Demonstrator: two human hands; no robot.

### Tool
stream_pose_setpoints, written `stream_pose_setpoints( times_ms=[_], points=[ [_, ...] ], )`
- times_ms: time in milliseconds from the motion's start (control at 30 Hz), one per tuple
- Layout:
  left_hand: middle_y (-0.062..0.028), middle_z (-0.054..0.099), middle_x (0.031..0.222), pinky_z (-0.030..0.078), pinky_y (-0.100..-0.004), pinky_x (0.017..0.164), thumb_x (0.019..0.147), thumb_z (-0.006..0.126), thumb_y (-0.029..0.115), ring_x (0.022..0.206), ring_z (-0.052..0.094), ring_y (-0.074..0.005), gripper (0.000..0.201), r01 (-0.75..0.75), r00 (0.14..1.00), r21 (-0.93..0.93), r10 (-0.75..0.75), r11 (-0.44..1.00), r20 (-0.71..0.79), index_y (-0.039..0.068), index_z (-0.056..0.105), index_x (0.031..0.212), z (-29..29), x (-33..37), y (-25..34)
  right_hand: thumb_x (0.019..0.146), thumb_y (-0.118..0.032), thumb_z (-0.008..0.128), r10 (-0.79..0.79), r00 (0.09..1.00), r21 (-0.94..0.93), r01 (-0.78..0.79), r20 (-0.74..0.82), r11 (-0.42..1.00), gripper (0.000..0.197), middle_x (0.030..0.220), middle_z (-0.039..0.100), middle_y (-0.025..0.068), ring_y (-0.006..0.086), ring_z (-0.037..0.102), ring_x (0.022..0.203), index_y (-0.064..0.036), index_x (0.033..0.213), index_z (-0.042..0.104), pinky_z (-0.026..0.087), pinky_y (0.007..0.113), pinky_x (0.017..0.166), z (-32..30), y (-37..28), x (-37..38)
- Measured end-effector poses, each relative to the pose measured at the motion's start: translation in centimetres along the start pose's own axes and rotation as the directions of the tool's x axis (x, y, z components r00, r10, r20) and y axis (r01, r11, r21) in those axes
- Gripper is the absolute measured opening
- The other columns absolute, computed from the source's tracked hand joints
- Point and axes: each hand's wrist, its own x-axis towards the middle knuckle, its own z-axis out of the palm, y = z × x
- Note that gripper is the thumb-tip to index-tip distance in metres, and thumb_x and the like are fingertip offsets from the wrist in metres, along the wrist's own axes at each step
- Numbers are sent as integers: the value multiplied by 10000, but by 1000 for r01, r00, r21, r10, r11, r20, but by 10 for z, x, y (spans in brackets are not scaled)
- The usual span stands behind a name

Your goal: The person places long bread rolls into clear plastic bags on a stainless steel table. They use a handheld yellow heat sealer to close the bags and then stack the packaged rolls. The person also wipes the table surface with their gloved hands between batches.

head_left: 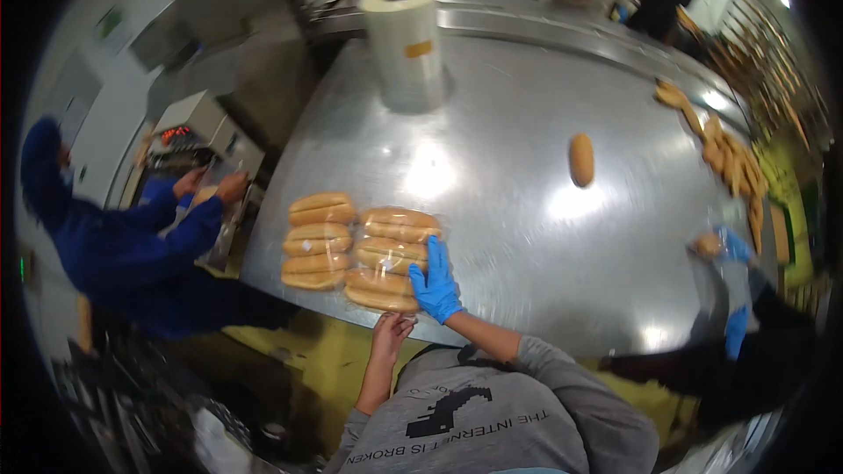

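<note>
Two clear plastic bags of long bread rolls lie side by side at the near left of the metal table. My right hand [436, 288], in a blue glove, rests with fingers stretched along the right side of the right bag of rolls [392, 254]. My bare left hand [391, 334] is at the table's front edge, just below that bag. Its fingers pinch what looks like the bag's whitish, gathered plastic end. The left bag of rolls [317, 241] lies beside it, untouched. Each bag shows several rolls stacked in a column.
A large roll of clear film [403, 48] stands upright at the back of the steel table [500, 254]. One loose bread roll [581, 160] lies right of centre, and a bread pile [733, 158] lines the right edge. A co-worker in blue [132, 246] works at the left; a gloved co-worker's hand [733, 244] is at the right.
</note>
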Motion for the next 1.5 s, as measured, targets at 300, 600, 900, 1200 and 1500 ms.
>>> stream_pose_setpoints(
  times_ms=[300, 600, 900, 1200, 1500],
  points=[
    [-69, 613, 890, 481, -331, 772, 871, 524, 192, 799, 611, -203, 142, 17, 995, 49, -12, 999, -96, 85, 519, 965, -18, 0, -5, 875, -362, 462, 304, 944, -698, -304, -128, 648, 503, 1268, 452, 218, 372, 416, 1175, -125, 1317, 424, 283, 457, 1019, -194, 82, -71],
    [-78, 618, 909, 488, -319, 740, 841, 515, 115, 774, 610, -201, 146, -45, 994, 67, 52, 997, -100, 87, 504, 984, 0, -8, -1, 904, -399, 423, 258, 444, -475, -878, -858, -67, 549, 1288, 437, 252, 383, 398, 1205, -33, 1312, 400, 302, 466, 1007, -339, 162, -206],
    [-49, 532, 998, 421, -312, 789, 840, 521, 171, 880, 542, -194, 233, -197, 943, -12, 186, 980, -276, 134, 431, 1053, 41, -20, -50, 796, -461, 565, 287, 853, -578, -509, -435, 638, 739, 1269, 436, 243, 352, 400, 1197, -55, 1362, 319, 203, 489, 1056, -281, 147, -29],
    [-84, 512, 1083, 425, -313, 808, 897, 484, 186, 927, 557, -209, 220, -146, 976, 72, 156, 987, -153, 98, 419, 1087, 130, -79, -147, 850, -446, 469, 81, 997, -620, -76, -20, 781, 663, 1262, 418, 261, 395, 392, 1181, -51, 1361, 318, 205, 490, 1059, -262, 190, 42],
    [-77, 590, 993, 415, -282, 835, 891, 502, 169, 913, 579, -168, 152, -49, 978, 147, 77, 988, -192, 63, 519, 999, 153, -129, -190, 852, -396, 485, 18, 998, -603, -46, -53, 796, 600, 1218, 461, 219, 370, 428, 1134, -53, 1330, 364, 226, 490, 1048, -259, 199, 38]
  ],
)
